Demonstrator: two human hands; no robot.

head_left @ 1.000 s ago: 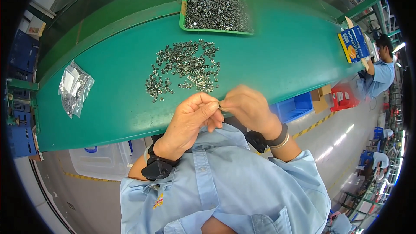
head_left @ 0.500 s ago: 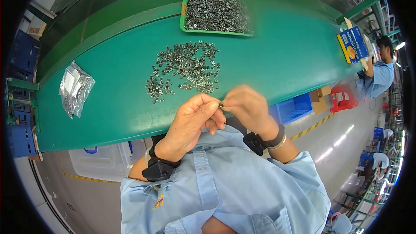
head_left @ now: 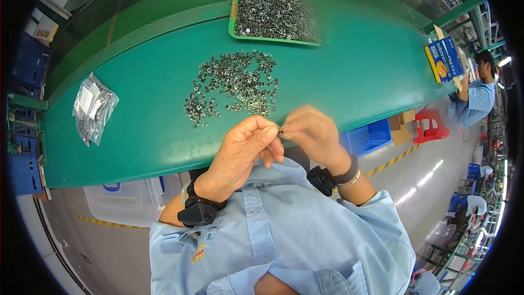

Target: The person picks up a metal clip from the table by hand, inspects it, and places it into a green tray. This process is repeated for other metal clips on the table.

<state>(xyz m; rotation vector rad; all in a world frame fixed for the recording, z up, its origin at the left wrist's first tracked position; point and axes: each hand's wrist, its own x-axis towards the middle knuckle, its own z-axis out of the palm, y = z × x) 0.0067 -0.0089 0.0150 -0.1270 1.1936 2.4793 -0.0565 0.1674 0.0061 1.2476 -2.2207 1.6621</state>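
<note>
Just above the table's near edge, my left hand [head_left: 246, 147] pinches a small dark metal part [head_left: 280, 132] between thumb and forefinger. From the other side the fingertips of my right hand [head_left: 314, 135] close on the same part. Its exact kind is too small to make out, and the fingers cover most of it. Beyond my hands, a loose spread of small shiny metal pieces [head_left: 237, 79] lies on the green tabletop [head_left: 147, 120]. Farther back stands a green tray [head_left: 236, 27] heaped with many similar small pieces.
A clear plastic bag [head_left: 95, 110] of small parts lies at the left. At the far right stands a blue and yellow box [head_left: 443, 59], with a co-worker [head_left: 477, 98] beside it. Below the edge are a blue bin [head_left: 368, 139], a red stool [head_left: 430, 127] and a clear lidded box [head_left: 123, 202].
Both hands keep their pinch on the small metal part, with only slight finger movement. The view has shifted very slightly.
</note>
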